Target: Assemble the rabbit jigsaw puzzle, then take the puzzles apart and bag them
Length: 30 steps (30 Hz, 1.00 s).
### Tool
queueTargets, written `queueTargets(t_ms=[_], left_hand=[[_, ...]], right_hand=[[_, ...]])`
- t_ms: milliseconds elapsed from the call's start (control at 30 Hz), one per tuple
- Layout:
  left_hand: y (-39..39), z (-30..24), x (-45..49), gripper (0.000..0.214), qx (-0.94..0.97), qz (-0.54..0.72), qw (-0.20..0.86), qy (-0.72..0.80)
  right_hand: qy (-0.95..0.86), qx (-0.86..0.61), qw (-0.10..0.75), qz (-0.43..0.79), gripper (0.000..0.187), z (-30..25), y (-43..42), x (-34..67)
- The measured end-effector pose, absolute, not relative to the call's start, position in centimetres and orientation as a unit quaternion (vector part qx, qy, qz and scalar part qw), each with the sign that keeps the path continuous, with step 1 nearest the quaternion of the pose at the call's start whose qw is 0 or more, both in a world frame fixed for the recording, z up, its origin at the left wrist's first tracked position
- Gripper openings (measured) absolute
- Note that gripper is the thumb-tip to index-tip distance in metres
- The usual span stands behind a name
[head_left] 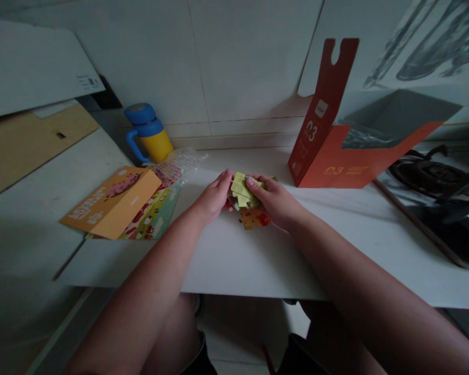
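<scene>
Several yellow-green jigsaw puzzle pieces [245, 191] are gathered between my hands, just above the white tabletop. My right hand [275, 200] grips them, its thumb pressed on the top piece. At their left edge is my left hand [216, 197], its fingers curled around the side of the stack; part of them is hidden behind the pieces. Below the stack, orange puzzle pieces with red patches [250, 219] lie on the table, partly covered by the held pieces and my right hand.
To the left lie an orange cardboard sleeve [113, 200], illustrated sheets [156, 213] and clear bubble wrap [183, 162]. A blue and yellow mug [150, 135] stands behind them. At right are an opened orange-red box [347, 161] and a black gas stove [445, 208].
</scene>
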State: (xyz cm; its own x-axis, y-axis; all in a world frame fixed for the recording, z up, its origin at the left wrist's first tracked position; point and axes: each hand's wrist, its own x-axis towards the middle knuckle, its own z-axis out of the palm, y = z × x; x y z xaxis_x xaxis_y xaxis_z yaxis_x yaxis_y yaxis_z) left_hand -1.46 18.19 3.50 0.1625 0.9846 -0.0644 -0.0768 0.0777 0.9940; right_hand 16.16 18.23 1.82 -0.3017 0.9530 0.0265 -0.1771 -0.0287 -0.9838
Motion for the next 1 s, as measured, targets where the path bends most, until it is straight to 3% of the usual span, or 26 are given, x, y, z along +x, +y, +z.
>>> queueTargets(t_ms=[100,167,267,433,733,1000], left_hand=[[18.4,5.1,-5.4,0.058,0.587,0.394,0.481,0.519],[18.4,6.1,-9.0,0.055,0.681,0.278,0.370,0.567],[18.3,6.9,-13.4,0.066,0.734,0.122,0.235,0.625],[18.1,6.3,-15.0,0.060,0.737,0.003,0.197,0.646],[19.1,5.5,-12.8,0.030,0.733,0.121,0.241,0.625],[20.2,2.5,-4.3,0.018,0.631,0.371,0.489,0.475]], right_hand=[[-0.484,-0.361,0.459,0.652,0.060,2.0,18.5,16.5],[-0.478,-0.380,0.487,0.624,0.059,2.0,18.8,16.9],[-0.464,-0.397,0.523,0.594,0.060,1.9,19.5,17.3],[-0.446,-0.392,0.545,0.592,0.063,1.9,20.0,17.5],[-0.471,-0.371,0.525,0.604,0.060,2.4,19.1,17.2],[-0.556,-0.380,0.519,0.527,0.058,2.0,18.9,17.4]])
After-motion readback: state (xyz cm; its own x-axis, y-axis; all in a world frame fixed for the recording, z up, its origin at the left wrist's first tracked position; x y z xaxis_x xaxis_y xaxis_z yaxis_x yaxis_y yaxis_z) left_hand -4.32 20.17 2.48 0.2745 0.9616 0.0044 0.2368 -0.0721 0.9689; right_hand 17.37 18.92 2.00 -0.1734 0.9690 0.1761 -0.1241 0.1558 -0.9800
